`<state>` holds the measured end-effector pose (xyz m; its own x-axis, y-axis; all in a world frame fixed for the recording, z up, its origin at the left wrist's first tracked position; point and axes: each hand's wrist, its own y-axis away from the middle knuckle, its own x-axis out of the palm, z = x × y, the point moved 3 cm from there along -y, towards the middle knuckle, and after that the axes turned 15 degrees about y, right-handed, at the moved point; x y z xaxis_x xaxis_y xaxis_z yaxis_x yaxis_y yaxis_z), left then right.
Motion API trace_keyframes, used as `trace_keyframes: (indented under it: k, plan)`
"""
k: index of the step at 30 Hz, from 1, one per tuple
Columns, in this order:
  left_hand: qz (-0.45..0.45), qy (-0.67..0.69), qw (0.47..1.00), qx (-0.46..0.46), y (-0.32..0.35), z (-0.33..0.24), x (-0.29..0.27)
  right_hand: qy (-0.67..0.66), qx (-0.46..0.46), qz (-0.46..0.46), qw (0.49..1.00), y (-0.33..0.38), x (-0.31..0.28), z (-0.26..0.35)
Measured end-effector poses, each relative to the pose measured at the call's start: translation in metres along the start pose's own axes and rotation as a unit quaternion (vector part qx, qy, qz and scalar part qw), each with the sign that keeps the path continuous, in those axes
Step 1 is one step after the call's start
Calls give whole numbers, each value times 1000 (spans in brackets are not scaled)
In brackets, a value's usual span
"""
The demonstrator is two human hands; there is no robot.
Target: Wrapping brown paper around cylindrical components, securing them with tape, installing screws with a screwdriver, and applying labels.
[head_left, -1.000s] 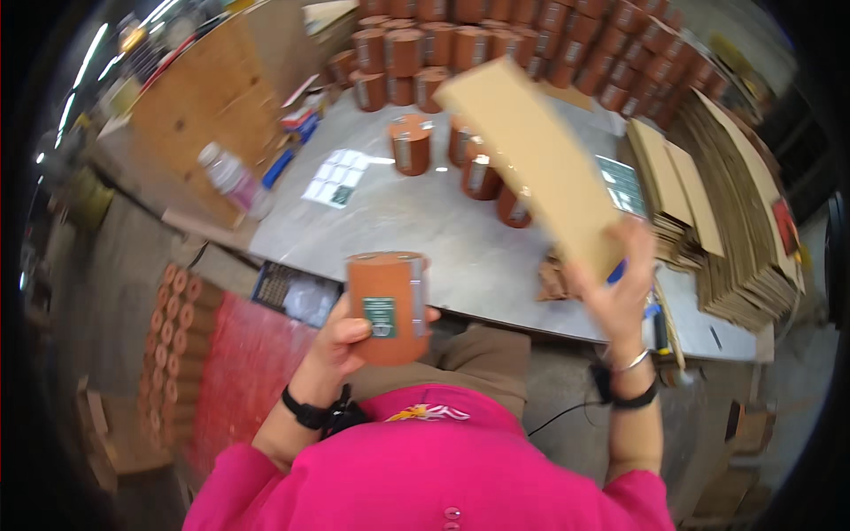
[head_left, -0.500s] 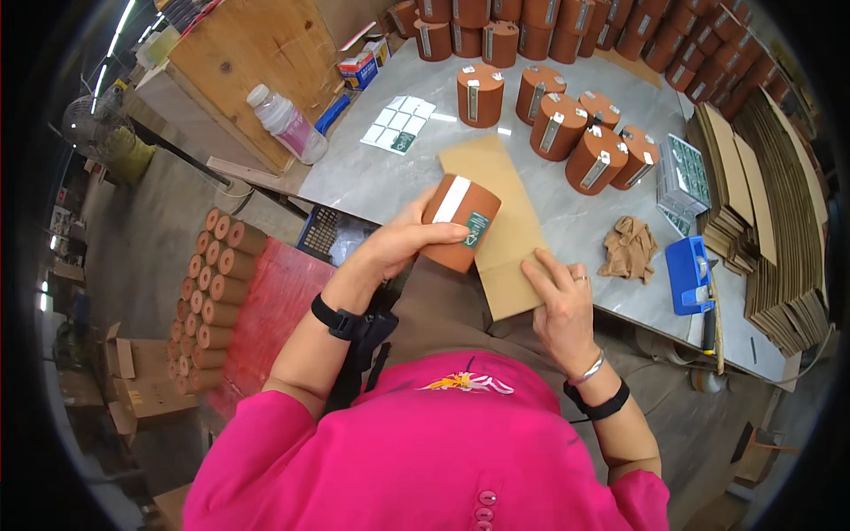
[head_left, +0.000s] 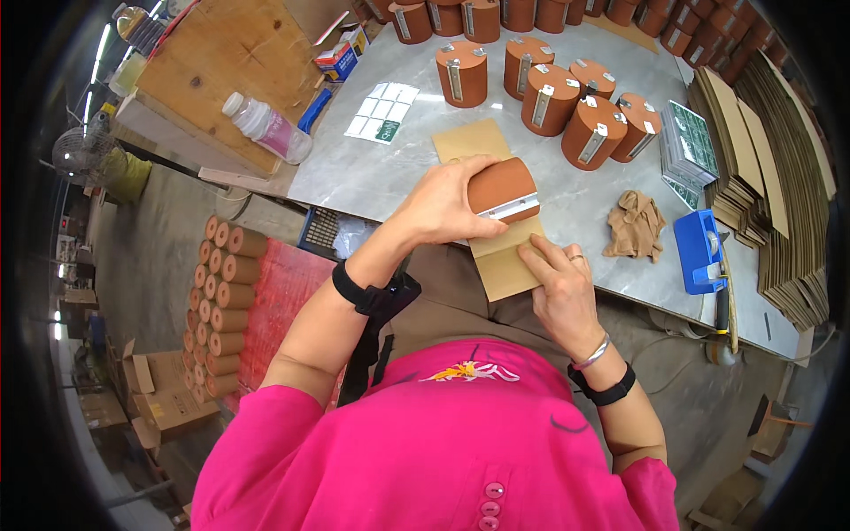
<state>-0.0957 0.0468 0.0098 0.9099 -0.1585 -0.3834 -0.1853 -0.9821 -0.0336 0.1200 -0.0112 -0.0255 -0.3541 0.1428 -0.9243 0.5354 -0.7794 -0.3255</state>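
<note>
My left hand (head_left: 447, 203) grips a reddish-brown cylinder (head_left: 498, 184) from its left side, fingers over the top and thumb below. The cylinder lies on its side against a strip of brown cardboard (head_left: 509, 270), with its pale metal-like band facing toward me. The strip runs from the table top out over the near edge. At its near end, my right hand (head_left: 564, 288) pinches the cardboard's right edge between thumb and fingers. The cylinder's green label, seen earlier, is hidden now.
Several similar cylinders (head_left: 549, 99) stand beyond my hands. A label sheet (head_left: 382, 112) and a plastic bottle (head_left: 266, 128) are at left. To the right are crumpled brown paper (head_left: 635, 227), a blue tape dispenser (head_left: 695, 257), stacked labels (head_left: 689, 142) and cardboard stacks (head_left: 797, 195).
My left hand has moved the cylinder right and away from me onto the cardboard strip, turning it so its green label no longer shows. My right hand still pinches the strip's near end.
</note>
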Motion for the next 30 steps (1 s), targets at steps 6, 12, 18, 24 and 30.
trace_keyframes:
  k: [6, 12, 18, 24, 30]
  plan:
    - [17, -37, 999, 20, -2, 7, 3, 4, 0, 12, 1000, -1, -1, 0]
    - [7, -38, 999, 12, -3, 6, 5, 5, -2, 22, 1000, -2, -2, -1]
    - [18, -71, 997, 38, -1, 10, 7, 11, -7, 26, 1000, -4, -5, 0]
    - [67, 66, 996, 12, -4, 23, -1, -14, -20, 49, 999, -18, -23, -1]
    - [47, 182, 982, -10, 0, 31, 5, 4, -97, -36, 995, -57, -44, 0]
